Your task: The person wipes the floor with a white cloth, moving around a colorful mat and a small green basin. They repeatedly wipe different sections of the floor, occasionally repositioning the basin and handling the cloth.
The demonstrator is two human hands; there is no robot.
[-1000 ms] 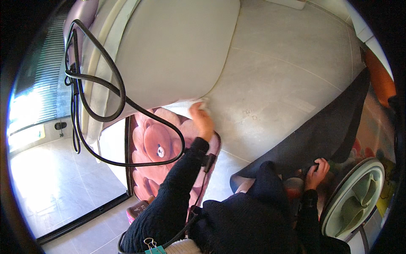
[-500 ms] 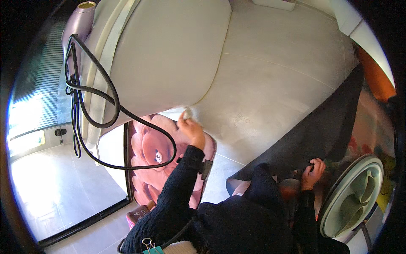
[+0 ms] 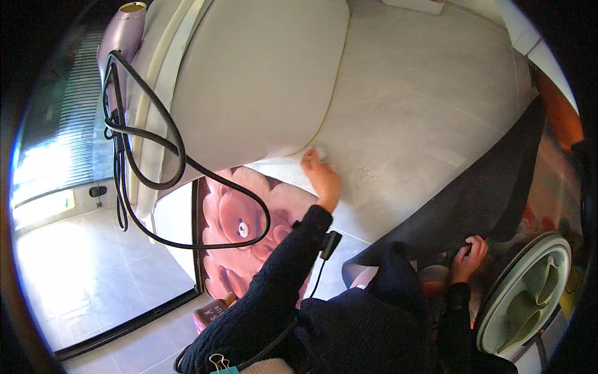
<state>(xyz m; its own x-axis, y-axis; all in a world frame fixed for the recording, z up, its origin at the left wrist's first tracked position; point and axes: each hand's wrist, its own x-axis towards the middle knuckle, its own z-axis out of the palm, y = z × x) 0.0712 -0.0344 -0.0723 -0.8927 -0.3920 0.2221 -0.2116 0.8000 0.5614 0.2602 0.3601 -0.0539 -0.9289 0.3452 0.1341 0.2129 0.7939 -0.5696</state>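
My left hand (image 3: 322, 179) reaches to the floor beside the base of a large smooth white tub (image 3: 255, 75). Its fingers are closed on a small white wad (image 3: 321, 153), perhaps tissue, held at the floor. To its right, a thin tangle of hair-like dark strands (image 3: 367, 174) lies on the grey tiles (image 3: 430, 118). With my right hand (image 3: 468, 258) I grip the edge of a floor mat (image 3: 461, 193), whose dark underside is folded up across the floor. The mat's patterned face shows in part at the right.
A lilac hair dryer (image 3: 123, 34) with a looped black cord (image 3: 180, 159) is on the left, in front of the tub. Below it lies a pink bear-pattern mat (image 3: 240, 227). A round pale green and white object (image 3: 526, 299) stands close to my right arm.
My left hand has moved right and slightly up along the floor with the white wad. My right hand keeps its hold on the mat. The whole view has shifted slightly.
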